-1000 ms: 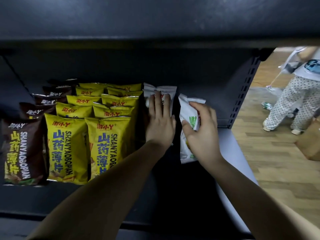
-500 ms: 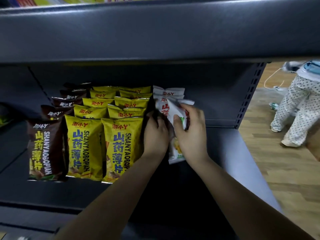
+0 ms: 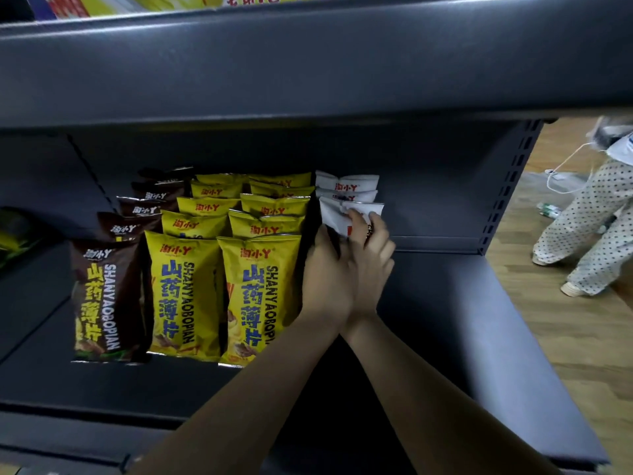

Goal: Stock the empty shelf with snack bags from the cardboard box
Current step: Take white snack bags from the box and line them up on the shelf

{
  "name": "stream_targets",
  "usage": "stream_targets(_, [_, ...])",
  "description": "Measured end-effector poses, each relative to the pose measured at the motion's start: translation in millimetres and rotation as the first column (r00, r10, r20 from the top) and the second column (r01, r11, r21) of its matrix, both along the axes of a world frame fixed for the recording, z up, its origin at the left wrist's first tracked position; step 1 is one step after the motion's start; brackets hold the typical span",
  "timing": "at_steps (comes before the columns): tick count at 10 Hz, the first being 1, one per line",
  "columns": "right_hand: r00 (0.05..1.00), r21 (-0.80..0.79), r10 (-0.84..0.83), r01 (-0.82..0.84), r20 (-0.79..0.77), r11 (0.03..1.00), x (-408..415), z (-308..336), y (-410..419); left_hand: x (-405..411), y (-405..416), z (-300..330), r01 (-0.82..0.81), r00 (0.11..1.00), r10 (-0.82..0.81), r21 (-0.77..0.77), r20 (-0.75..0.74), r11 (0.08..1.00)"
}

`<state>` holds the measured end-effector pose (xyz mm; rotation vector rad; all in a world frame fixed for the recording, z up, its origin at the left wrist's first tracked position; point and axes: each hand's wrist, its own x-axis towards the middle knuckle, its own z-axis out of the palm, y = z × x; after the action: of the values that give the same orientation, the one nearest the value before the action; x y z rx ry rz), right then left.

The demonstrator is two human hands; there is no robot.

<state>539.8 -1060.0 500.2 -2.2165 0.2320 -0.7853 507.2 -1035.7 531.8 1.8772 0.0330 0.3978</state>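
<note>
On the dark grey shelf [image 3: 455, 323] stand a row of brown snack bags [image 3: 102, 299] and two rows of yellow snack bags [image 3: 253, 296]. Right of them, two white snack bags [image 3: 346, 185] stand at the back. A third white snack bag [image 3: 337, 214] stands in front of them, gripped by my right hand [image 3: 371, 258]. My left hand [image 3: 323, 272] presses against that bag's lower left side, its fingers hidden behind my right hand. The cardboard box is out of view.
The shelf above [image 3: 308, 60] overhangs close over my hands. The shelf's perforated right upright [image 3: 510, 186] ends the bay. Beyond it, a person in dotted trousers [image 3: 589, 231] stands on the wooden floor [image 3: 575, 337].
My right hand has carried the white bag left and back, up against the two white bags. My left hand dropped from their tops to the bag's side. The view has tilted up.
</note>
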Motion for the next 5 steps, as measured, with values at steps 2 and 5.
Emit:
stream_targets(2, [0.973,0.0,0.228,-0.228,0.028,0.974,11,-20,-11,15,3,-7,0.043,0.997,-0.039,0.072,-0.06,0.996])
stream_targets(5, [0.799,0.34,0.6,-0.557,-0.029,0.758,8,-50,-50,36,-7,-8,-0.069,0.989,0.075,0.049,-0.13,0.996])
